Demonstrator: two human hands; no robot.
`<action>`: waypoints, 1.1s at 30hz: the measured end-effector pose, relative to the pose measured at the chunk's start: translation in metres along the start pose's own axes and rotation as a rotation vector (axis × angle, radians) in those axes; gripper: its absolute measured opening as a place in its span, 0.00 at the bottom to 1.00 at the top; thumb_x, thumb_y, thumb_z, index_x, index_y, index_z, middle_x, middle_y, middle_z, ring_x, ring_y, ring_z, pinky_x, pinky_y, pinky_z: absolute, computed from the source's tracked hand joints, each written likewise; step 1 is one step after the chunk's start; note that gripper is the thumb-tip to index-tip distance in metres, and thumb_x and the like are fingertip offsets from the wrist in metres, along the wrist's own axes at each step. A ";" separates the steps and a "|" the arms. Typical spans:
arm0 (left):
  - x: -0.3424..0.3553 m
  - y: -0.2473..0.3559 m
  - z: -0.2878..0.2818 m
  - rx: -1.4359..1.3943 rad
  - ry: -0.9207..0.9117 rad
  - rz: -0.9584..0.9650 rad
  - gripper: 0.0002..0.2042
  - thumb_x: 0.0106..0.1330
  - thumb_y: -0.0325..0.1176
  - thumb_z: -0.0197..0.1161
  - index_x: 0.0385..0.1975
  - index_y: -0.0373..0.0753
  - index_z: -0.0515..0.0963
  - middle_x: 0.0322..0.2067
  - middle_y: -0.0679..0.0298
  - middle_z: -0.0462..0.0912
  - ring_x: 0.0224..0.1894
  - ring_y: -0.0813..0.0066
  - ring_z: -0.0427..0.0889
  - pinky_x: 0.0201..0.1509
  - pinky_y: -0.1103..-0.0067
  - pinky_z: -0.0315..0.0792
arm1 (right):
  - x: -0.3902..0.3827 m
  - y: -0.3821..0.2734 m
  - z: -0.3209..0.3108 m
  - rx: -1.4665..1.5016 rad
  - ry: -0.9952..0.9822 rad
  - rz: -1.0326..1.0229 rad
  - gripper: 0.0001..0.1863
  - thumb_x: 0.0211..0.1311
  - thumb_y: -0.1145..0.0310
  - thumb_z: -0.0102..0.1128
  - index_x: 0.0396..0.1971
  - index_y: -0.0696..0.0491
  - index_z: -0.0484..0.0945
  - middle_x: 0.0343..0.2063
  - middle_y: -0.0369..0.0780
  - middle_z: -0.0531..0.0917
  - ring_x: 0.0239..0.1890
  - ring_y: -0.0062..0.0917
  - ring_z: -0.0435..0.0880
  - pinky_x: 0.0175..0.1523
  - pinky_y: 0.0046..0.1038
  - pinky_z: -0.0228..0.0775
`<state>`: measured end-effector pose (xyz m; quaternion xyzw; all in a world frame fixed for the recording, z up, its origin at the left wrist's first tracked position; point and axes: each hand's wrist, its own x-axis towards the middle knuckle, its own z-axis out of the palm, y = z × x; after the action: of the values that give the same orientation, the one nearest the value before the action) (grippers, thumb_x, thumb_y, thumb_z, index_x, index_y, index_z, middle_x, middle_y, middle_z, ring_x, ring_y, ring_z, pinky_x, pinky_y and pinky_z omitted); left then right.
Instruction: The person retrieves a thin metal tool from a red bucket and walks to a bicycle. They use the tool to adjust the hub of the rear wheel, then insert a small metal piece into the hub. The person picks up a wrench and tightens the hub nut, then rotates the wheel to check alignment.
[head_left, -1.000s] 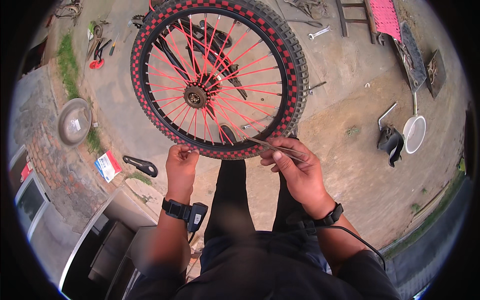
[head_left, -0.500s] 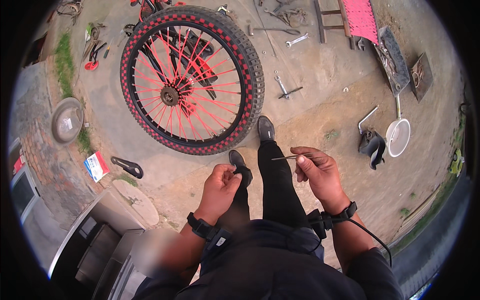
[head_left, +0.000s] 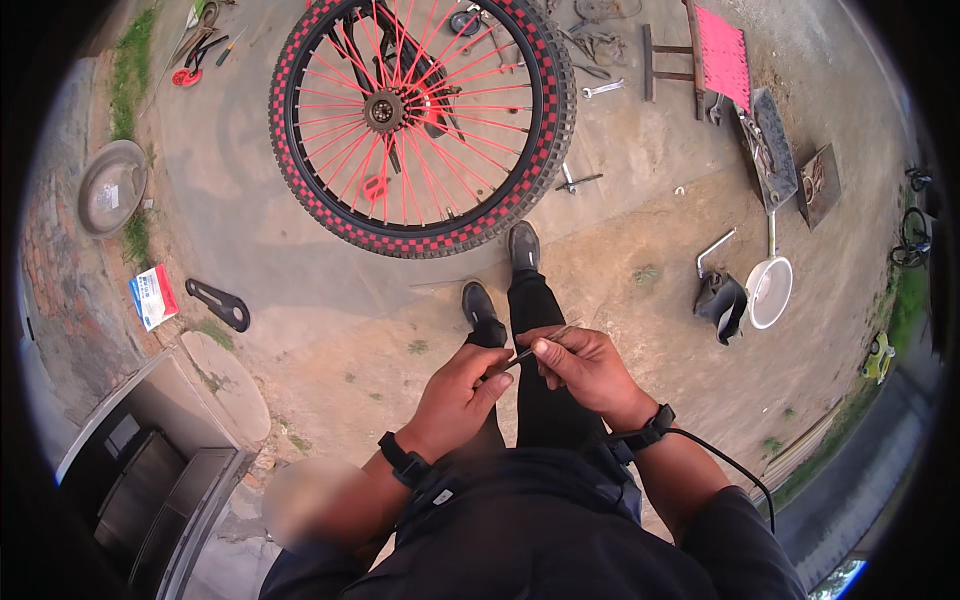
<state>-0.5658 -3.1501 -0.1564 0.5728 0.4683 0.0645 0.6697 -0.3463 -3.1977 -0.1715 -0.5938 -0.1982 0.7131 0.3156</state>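
Note:
In front of my body, my right hand pinches a thin, dark, stick-like piece between thumb and fingers. I cannot make out its exact kind. Its lower end reaches my left hand, whose thumb and fingers close around that end. A short tip sticks out beyond the right hand's fingers. Farther off, past my shoes, is a bicycle wheel with red spokes, a knobbly tyre and a red-and-black checked rim. Neither hand touches it.
A wrench and a T-shaped tool lie on the ground beyond my feet. To the right are a metal tool tray, a white pan and a pink-seated stool. A metal basin and a box lie left.
My hands have come together, and the left fingers now close on the thin piece's end. The view has shifted, so the wheel appears higher and farther right.

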 end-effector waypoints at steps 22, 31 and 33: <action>0.013 -0.016 0.132 -0.157 -0.169 -0.245 0.10 0.78 0.27 0.54 0.52 0.32 0.77 0.33 0.63 0.84 0.34 0.78 0.84 0.41 0.79 0.79 | -0.048 0.080 -0.092 -0.113 -0.057 -0.013 0.27 0.74 0.51 0.61 0.55 0.61 0.82 0.46 0.44 0.87 0.42 0.28 0.83 0.48 0.27 0.74; 0.093 0.034 0.252 -0.276 -0.173 -0.306 0.12 0.79 0.29 0.54 0.56 0.30 0.76 0.31 0.63 0.83 0.33 0.79 0.83 0.41 0.79 0.79 | -0.112 0.089 -0.259 0.197 0.154 0.078 0.28 0.76 0.51 0.59 0.61 0.59 0.77 0.25 0.31 0.78 0.26 0.13 0.74 0.34 0.18 0.67; 0.110 0.039 0.275 -0.340 -0.161 -0.336 0.13 0.80 0.30 0.54 0.56 0.30 0.76 0.30 0.63 0.83 0.33 0.79 0.83 0.41 0.80 0.79 | -0.122 0.092 -0.289 0.192 0.231 0.056 0.29 0.77 0.48 0.55 0.60 0.60 0.77 0.24 0.32 0.78 0.25 0.15 0.74 0.33 0.18 0.67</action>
<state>-0.2946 -3.2634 -0.2113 0.3693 0.4845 -0.0158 0.7929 -0.0730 -3.3740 -0.2064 -0.6444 -0.0748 0.6643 0.3714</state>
